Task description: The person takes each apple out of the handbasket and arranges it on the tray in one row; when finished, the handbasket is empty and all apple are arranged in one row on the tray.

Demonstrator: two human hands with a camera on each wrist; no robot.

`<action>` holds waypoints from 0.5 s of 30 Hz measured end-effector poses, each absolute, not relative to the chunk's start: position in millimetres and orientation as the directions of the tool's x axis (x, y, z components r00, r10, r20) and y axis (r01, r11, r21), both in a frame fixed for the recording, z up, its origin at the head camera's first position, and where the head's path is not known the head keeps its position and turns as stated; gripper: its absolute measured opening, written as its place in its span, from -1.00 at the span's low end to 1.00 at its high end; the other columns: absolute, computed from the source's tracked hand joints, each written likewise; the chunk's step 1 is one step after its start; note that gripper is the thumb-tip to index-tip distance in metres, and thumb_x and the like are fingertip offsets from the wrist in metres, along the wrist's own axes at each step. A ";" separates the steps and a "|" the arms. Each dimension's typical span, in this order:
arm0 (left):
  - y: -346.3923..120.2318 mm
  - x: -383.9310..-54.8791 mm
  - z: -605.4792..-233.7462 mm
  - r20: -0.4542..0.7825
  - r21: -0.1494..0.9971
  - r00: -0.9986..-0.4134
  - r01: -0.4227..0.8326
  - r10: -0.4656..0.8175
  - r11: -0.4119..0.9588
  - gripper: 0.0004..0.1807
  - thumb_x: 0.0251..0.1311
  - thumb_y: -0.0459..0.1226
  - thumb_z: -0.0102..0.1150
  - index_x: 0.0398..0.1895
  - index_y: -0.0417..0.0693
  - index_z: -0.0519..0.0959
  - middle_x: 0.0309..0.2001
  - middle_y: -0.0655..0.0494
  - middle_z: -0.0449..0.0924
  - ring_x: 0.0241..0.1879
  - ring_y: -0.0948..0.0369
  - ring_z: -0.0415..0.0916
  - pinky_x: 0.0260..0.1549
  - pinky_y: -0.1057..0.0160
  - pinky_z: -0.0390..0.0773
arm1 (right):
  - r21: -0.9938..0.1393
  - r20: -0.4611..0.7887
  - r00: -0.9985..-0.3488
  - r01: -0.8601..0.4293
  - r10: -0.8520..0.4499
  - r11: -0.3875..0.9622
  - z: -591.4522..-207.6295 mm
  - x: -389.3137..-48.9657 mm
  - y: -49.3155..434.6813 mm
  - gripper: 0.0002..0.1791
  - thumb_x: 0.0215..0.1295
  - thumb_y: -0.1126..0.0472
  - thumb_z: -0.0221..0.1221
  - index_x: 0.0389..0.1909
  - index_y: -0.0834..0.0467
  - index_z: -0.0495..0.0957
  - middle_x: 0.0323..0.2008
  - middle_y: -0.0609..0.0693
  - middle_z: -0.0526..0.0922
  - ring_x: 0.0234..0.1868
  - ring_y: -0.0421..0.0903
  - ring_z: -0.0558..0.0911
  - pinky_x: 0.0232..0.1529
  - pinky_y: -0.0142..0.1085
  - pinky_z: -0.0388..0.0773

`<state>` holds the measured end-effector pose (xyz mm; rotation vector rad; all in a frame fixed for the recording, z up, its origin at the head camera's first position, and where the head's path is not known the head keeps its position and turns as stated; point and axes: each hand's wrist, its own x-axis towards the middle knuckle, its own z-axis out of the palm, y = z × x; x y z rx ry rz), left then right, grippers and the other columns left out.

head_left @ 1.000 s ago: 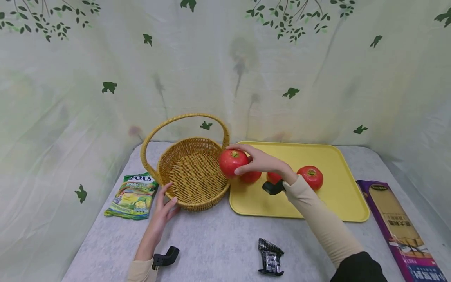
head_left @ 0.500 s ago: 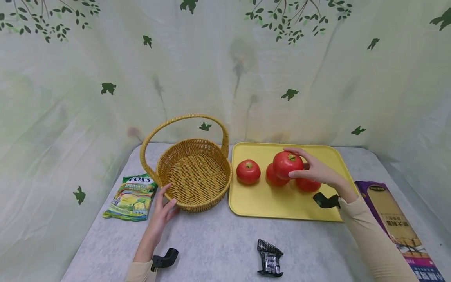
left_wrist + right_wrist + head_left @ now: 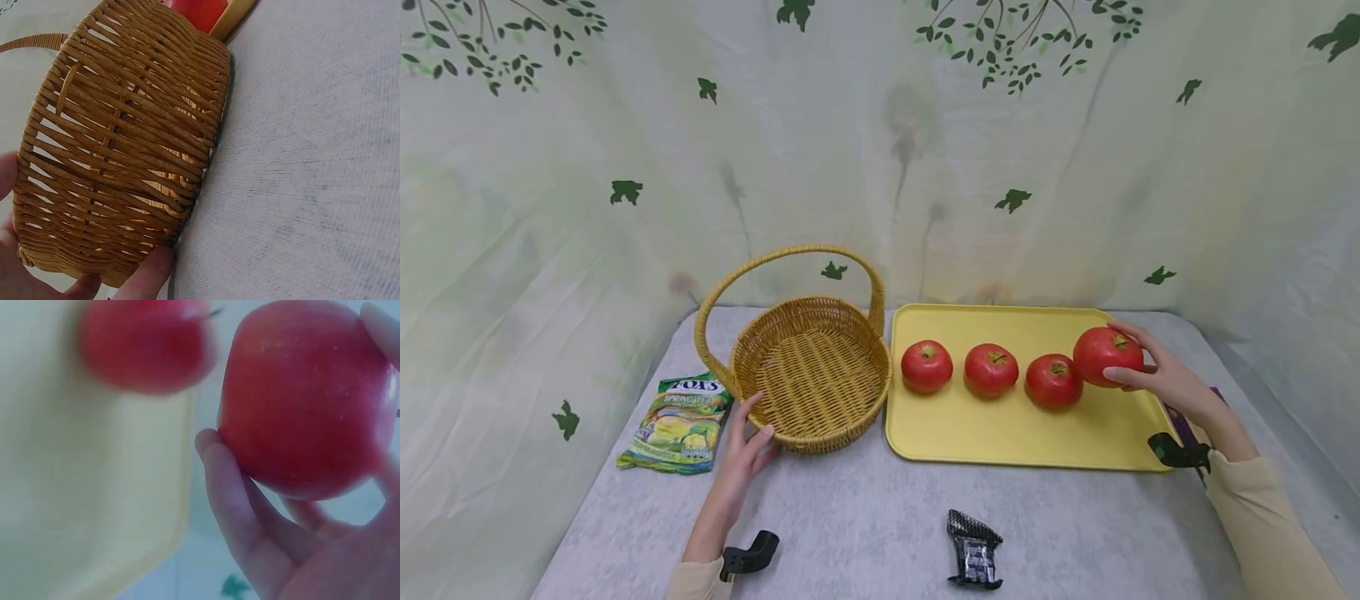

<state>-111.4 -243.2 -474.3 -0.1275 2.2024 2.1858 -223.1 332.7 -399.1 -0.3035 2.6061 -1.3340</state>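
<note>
In the head view my right hand (image 3: 1176, 379) holds a red apple (image 3: 1105, 357) over the right part of the yellow tray (image 3: 1000, 433). The right wrist view shows thumb and fingers around this apple (image 3: 306, 400). Three more red apples lie in a row on the tray: a left one (image 3: 927, 367), a middle one (image 3: 991, 370) and a right one (image 3: 1054, 381). My left hand (image 3: 741, 450) touches the near left side of a wicker basket (image 3: 820, 375) with an arched handle. Its fingers (image 3: 150, 272) lie spread against the woven wall (image 3: 119, 150).
A green candy bag (image 3: 681, 425) lies left of the basket. A small black packet (image 3: 975, 554) is near the table's front. My right arm mostly covers a purple package (image 3: 1183, 429) beside the tray. A printed curtain (image 3: 880, 167) hangs behind the table.
My right hand has moved right with the held apple, from the basket's rim across the tray to its right end. My left hand has stayed at the basket.
</note>
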 end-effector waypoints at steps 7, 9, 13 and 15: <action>-243.2 -110.8 -473.2 -0.079 0.997 -0.996 -0.079 -0.029 0.004 -0.37 0.50 -0.23 -0.22 0.51 0.07 -0.19 0.48 0.00 -0.48 0.39 -0.07 -0.08 0.23 -0.14 0.15 | -0.772 -0.155 -0.973 0.010 -0.173 0.636 -425.2 -219.2 356.2 -0.01 0.26 -0.06 0.23 0.49 0.14 -0.18 0.32 0.43 -0.02 0.19 0.41 0.15 -0.07 0.09 0.53; -243.6 -110.5 -473.4 -0.083 0.996 -0.996 -0.083 -0.030 0.012 -0.37 0.50 -0.22 -0.22 0.51 0.08 -0.19 0.48 -0.01 -0.46 0.38 -0.06 -0.07 0.22 -0.11 0.17 | -0.748 -0.183 -0.971 0.034 -0.156 0.663 -431.6 -219.0 359.3 0.03 0.23 -0.11 0.24 0.49 0.14 -0.19 0.33 0.45 -0.04 0.21 0.45 0.09 -0.01 0.21 0.44; -244.1 -110.4 -474.5 -0.083 0.996 -0.996 -0.084 -0.030 0.025 -0.38 0.50 -0.21 -0.21 0.50 0.09 -0.17 0.48 -0.01 -0.43 0.38 -0.06 -0.05 0.21 -0.03 0.24 | -0.720 -0.206 -0.968 0.051 -0.143 0.692 -442.0 -219.5 363.2 0.06 0.21 -0.15 0.24 0.49 0.17 -0.19 0.33 0.48 -0.07 0.20 0.48 0.07 0.03 0.31 0.33; -243.9 -110.1 -474.4 -0.079 0.996 -0.996 -0.080 -0.029 0.028 -0.38 0.50 -0.22 -0.21 0.50 0.09 -0.17 0.48 0.00 -0.43 0.38 -0.06 -0.05 0.20 0.00 0.26 | -0.723 -0.192 -0.970 0.036 -0.151 0.690 -445.7 -219.7 364.2 0.04 0.22 -0.12 0.24 0.49 0.18 -0.17 0.32 0.48 -0.06 0.19 0.48 0.10 0.03 0.31 0.33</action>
